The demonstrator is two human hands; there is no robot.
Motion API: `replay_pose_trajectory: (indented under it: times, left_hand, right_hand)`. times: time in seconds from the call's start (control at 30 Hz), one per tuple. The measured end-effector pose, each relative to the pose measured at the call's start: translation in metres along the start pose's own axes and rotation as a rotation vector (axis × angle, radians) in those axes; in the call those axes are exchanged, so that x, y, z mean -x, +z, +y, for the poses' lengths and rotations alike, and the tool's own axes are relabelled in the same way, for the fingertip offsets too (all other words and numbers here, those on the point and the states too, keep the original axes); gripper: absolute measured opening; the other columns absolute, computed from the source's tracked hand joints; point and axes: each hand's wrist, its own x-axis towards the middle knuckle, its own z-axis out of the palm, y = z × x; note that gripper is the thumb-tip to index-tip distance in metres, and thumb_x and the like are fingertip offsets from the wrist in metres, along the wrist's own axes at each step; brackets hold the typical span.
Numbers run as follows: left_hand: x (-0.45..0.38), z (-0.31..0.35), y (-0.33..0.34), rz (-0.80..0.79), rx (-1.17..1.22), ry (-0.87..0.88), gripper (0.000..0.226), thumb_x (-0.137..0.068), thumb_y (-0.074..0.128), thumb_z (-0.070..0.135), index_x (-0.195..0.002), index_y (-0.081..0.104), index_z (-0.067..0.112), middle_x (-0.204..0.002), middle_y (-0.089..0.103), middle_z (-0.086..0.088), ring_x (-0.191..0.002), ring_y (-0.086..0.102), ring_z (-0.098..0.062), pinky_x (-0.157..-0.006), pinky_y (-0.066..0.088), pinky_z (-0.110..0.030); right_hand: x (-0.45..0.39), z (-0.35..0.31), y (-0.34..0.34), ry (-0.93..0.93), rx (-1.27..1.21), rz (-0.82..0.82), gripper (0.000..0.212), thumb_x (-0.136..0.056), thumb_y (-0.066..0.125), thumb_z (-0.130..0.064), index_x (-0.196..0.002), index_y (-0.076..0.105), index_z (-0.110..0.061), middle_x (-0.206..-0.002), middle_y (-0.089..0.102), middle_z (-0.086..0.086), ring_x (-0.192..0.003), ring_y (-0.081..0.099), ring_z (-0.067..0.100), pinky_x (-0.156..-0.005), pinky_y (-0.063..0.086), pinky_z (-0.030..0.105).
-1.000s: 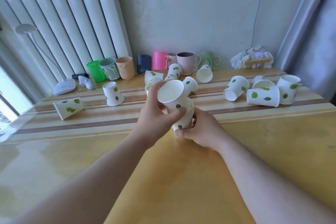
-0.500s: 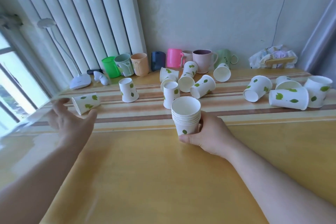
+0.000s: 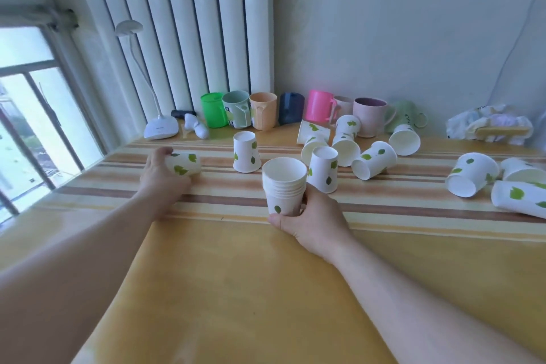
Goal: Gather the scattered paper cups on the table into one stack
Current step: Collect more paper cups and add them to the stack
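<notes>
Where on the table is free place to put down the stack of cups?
The plain yellow table between the two forearms, nearer than the stack, is bare. The striped part between the mugs and the stack is crowded with loose paper cups.

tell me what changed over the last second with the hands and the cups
The left hand let go of the cup it had just nested on the stack, swung out left and has closed around the cup lying on its side. The right hand still steadies the stack; the other loose cups lie as before.
</notes>
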Motion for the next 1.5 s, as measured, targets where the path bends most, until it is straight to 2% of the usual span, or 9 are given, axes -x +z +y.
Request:
replay_pose_trajectory:
  times: [0.2, 0.37, 0.53, 0.8, 1.0, 1.17, 1.23, 1.3, 1.5]
  left_hand:
    - [0.015, 0.0, 0.003, 0.081, 0.062, 0.134, 0.07, -0.085, 0.085, 0.033, -0.144, 0.047, 0.031, -0.142, 0.057, -0.006, -0.125, 0.06, -0.031, -0.1, 0.049, -0.041]
    - [0.052, 0.039, 0.005, 0.061, 0.617, 0.073, 0.07, -0.077, 0.083, 0.053, -0.136, 0.052, 0.032, -0.129, 0.066, 0.001, -0.11, 0.074, -0.02, -0.09, 0.066, -0.049]
    - [0.086, 0.11, 0.0, -0.109, 0.708, 0.431, 0.039, -0.086, 0.078, 0.047, -0.121, 0.062, 0.045, -0.114, 0.069, 0.004, -0.093, 0.077, 0.0, -0.087, 0.065, -0.029]
    - [0.1, 0.122, 0.013, -0.221, 0.323, 0.555, 0.067, -0.077, 0.076, 0.044, -0.143, 0.063, 0.047, -0.127, 0.071, 0.006, -0.118, 0.068, -0.014, -0.104, 0.058, -0.045]
    - [0.107, 0.14, 0.009, -0.22, 0.02, 0.726, 0.077, -0.083, 0.079, 0.028, -0.154, 0.055, 0.043, -0.144, 0.058, 0.009, -0.134, 0.051, -0.016, -0.109, 0.037, -0.029]
    - [0.093, 0.124, 0.014, -0.455, 0.15, 0.654, 0.133, -0.067, 0.092, 0.063, -0.168, 0.006, 0.052, -0.164, 0.043, 0.007, -0.141, 0.051, -0.007, -0.11, 0.043, -0.025]
    - [0.096, 0.102, 0.024, -0.625, 0.375, 0.464, 0.135, -0.064, 0.098, 0.057, -0.169, 0.014, 0.043, -0.157, 0.053, 0.008, -0.125, 0.062, 0.009, -0.095, 0.053, -0.013]
    - [0.1, 0.077, 0.042, -0.773, 0.446, 0.375, 0.114, -0.066, 0.101, 0.044, -0.161, 0.04, 0.028, -0.144, 0.07, 0.004, -0.122, 0.072, -0.003, -0.098, 0.062, -0.027]
    - [0.099, 0.066, 0.063, -0.573, 0.302, 0.448, 0.063, -0.069, 0.096, 0.054, -0.124, 0.071, 0.035, -0.114, 0.081, 0.018, -0.11, 0.076, -0.004, -0.102, 0.06, -0.044]
  right_hand:
    - [-0.003, 0.007, 0.008, 0.028, -0.021, 0.043, 0.05, -0.074, 0.095, -0.051, -0.114, 0.069, -0.036, -0.102, 0.079, -0.022, -0.099, 0.074, 0.003, -0.093, 0.062, 0.039]
    - [-0.002, 0.006, 0.008, 0.02, -0.014, 0.05, 0.048, -0.076, 0.094, -0.049, -0.114, 0.068, -0.036, -0.102, 0.077, -0.024, -0.098, 0.072, -0.002, -0.087, 0.06, 0.033]
    - [0.0, 0.005, 0.008, 0.004, -0.01, 0.054, 0.053, -0.076, 0.095, -0.048, -0.119, 0.069, -0.034, -0.107, 0.078, -0.022, -0.101, 0.073, 0.002, -0.086, 0.058, 0.031]
    - [0.001, 0.006, 0.008, 0.012, -0.029, 0.05, 0.059, -0.072, 0.093, -0.056, -0.122, 0.068, -0.038, -0.112, 0.079, -0.022, -0.104, 0.074, 0.002, -0.095, 0.062, 0.038]
    - [-0.001, 0.006, 0.009, 0.009, -0.017, 0.053, 0.062, -0.067, 0.09, -0.062, -0.119, 0.068, -0.038, -0.109, 0.079, -0.022, -0.105, 0.075, 0.003, -0.095, 0.062, 0.042]
    - [0.001, 0.004, 0.007, 0.004, -0.017, 0.054, 0.055, -0.074, 0.094, -0.053, -0.12, 0.067, -0.04, -0.113, 0.079, -0.022, -0.107, 0.074, 0.002, -0.095, 0.061, 0.036]
    - [0.002, 0.003, 0.006, 0.008, -0.019, 0.052, 0.058, -0.075, 0.093, -0.053, -0.124, 0.067, -0.039, -0.115, 0.079, -0.021, -0.108, 0.073, 0.004, -0.093, 0.061, 0.036]
    - [0.001, 0.001, 0.006, -0.004, 0.015, 0.052, 0.058, -0.075, 0.09, -0.055, -0.126, 0.067, -0.038, -0.116, 0.079, -0.02, -0.108, 0.074, 0.006, -0.09, 0.061, 0.036]
    - [0.004, 0.0, -0.005, -0.015, 0.064, -0.081, 0.053, -0.083, 0.088, -0.035, -0.13, 0.064, -0.043, -0.108, 0.08, -0.016, -0.093, 0.074, 0.003, -0.08, 0.062, 0.03]
